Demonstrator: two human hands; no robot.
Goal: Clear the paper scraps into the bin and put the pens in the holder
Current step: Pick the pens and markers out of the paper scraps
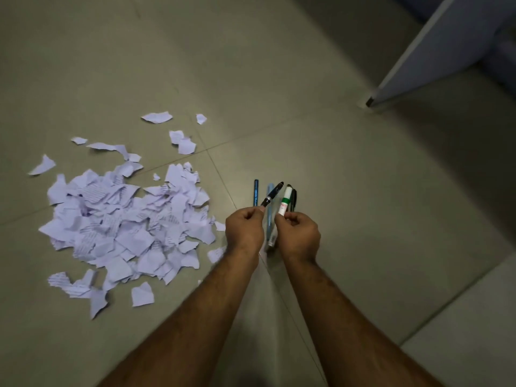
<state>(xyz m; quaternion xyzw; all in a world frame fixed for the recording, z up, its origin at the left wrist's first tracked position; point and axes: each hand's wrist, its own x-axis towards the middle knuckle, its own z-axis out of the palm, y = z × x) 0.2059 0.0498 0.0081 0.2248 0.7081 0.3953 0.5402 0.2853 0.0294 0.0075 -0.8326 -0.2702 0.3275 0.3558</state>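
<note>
Two hands (272,229) hold perhaps five pens (279,201); scraps (125,224) uncountable.

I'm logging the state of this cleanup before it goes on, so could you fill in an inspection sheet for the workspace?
Surface: tiled floor, bare apart from the items below.
Job's things: paper scraps heaped on the floor; several pens, one blue pen lying on the tiles.
Clutter: nothing seen.
Grips: left hand holds a black pen; right hand holds a green and white marker.
Cables: nothing seen.
Surroundings: grey panel at top right; no bin or holder in view.
</note>
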